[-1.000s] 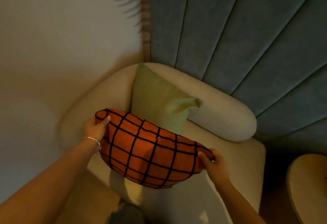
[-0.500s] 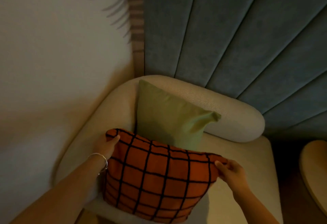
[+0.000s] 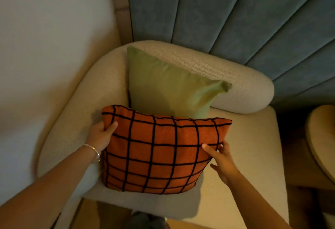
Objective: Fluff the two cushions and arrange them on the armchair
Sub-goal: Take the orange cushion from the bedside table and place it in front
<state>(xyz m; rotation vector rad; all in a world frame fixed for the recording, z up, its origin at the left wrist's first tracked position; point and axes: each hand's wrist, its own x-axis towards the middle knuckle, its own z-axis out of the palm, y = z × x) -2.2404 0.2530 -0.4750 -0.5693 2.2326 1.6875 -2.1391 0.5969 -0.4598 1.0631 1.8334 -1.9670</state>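
Note:
An orange cushion with a black grid point(image 3: 159, 152) stands upright on the seat of the cream armchair point(image 3: 253, 141). Behind it a plain green cushion point(image 3: 166, 87) leans against the chair's curved back, its lower part hidden by the orange one. My left hand point(image 3: 100, 136) grips the orange cushion's upper left edge, thumb on its front. My right hand point(image 3: 220, 158) pinches its right edge lower down, thumb on the front and fingers behind.
A padded blue-grey wall panel point(image 3: 235, 11) rises behind the chair, with a pale wall point(image 3: 45, 38) to the left. A round wooden side table point(image 3: 320, 138) sits close on the right. A dark object point(image 3: 145, 219) lies below the seat's front edge.
The orange cushion has gone from tilted and lifted in front of the chair to upright on the seat against the green one. My right hand slid down from its top corner to its right edge.

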